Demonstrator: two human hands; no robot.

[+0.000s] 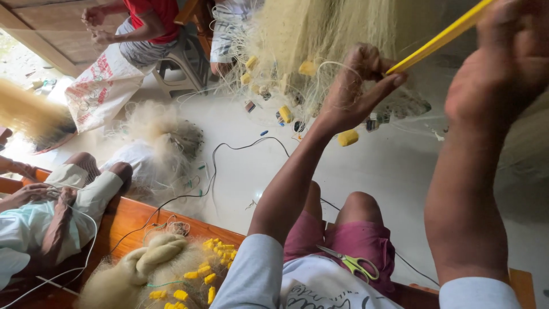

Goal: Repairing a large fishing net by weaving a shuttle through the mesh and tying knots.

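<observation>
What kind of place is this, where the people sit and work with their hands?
Probably an informal home workshop for making or mending fishing nets. Pale netting with yellow floats hangs in bunches, people sit on a wooden bench around a bare floor, and scissors lie on a lap.

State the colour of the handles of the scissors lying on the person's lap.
Yellow-green; the scissors show best in the head view.

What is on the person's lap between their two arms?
In the head view, a pair of scissors with green-yellow handles lies on the maroon shorts, between the left hand's arm and the right hand's arm.
</observation>
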